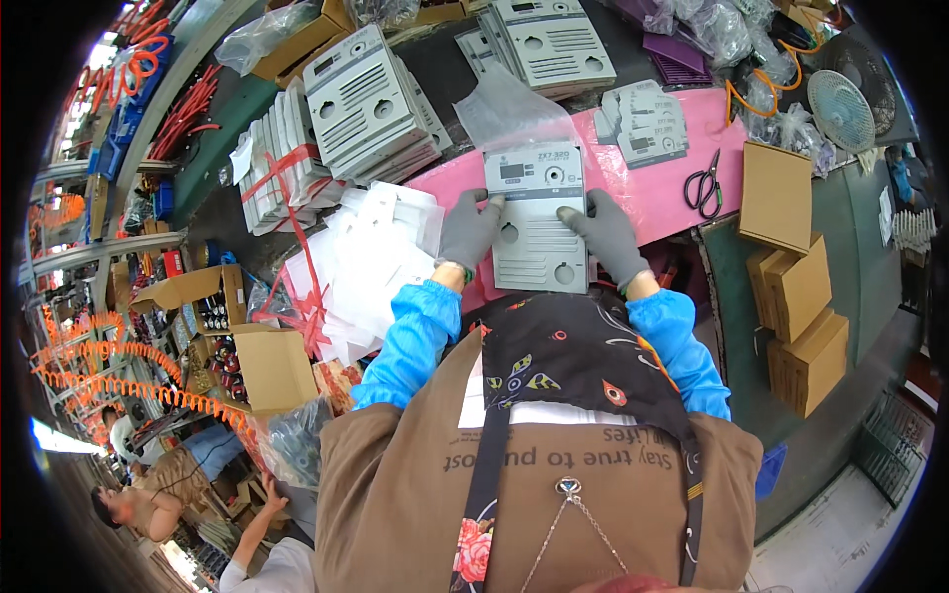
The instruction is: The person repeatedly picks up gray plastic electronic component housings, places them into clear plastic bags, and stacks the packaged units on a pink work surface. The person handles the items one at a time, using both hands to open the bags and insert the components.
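A light grey metal panel (537,244) with vent slots and round holes lies in front of me, on or just above the pink mat (618,203). A printed grey-and-white label sheet (529,166) covers its far end. My left hand (469,233), in a grey glove, grips the panel's left edge with the thumb on top. On the right edge my gloved right hand (607,237) does the same; the fingers of both hands are partly hidden. Just beyond the panel lies a clear plastic film (512,111). A pile of matching label sheets (647,127) rests at the mat's far right.
Stacked panels stand at the far left (361,99) and far middle (554,49). White backing sheets (374,259) are heaped beside my left arm. Black-handled scissors (705,190) lie on the mat's right. Cardboard boxes (791,282) and a fan (841,107) are further right. Another person (163,489) is at lower left.
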Tool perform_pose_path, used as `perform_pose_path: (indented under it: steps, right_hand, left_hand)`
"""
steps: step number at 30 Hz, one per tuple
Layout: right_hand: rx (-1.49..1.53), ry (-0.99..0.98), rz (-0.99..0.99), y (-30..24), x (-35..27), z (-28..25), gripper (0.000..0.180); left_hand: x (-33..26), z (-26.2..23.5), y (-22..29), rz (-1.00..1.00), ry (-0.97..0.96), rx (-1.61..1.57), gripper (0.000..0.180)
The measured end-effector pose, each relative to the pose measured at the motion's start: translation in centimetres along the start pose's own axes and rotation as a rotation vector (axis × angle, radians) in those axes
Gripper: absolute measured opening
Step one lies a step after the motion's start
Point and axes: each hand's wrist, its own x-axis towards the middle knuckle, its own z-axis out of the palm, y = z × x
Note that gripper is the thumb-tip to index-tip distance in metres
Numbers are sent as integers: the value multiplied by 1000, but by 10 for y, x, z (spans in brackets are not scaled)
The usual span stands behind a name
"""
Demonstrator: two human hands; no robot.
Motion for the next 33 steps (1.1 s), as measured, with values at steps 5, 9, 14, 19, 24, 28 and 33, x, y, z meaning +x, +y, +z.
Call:
perform_pose_path:
  steps: [5,9,14,19,24,28,33]
  right_hand:
    - [129,-70,-45,-27,-19,-14,49]
    - [482,-254,-162,-61,-40,-51,49]
    - [-56,-59,-822,-91,-45,-90,44]
    - [-778,132,-1376,-52,-15,-68,37]
    - [-916,176,-990,49,45,-62,47]
    - [-991,197,-571,95,98,-121,59]
    - [-1259,59,-534,120,157,-144,70]
  left_hand:
    - [-18,-3,0,22,-91,-415,51]
    - [-71,-40,51,226,-71,-475,53]
    - [-64,-88,56,71,-290,-709,61]
    - [-51,-53,54,212,-499,-624,52]
    - [-22,11,3,149,-287,-864,40]
    - [-24,31,-4,115,-197,-814,37]
    - [-28,36,1,70,-18,-614,39]
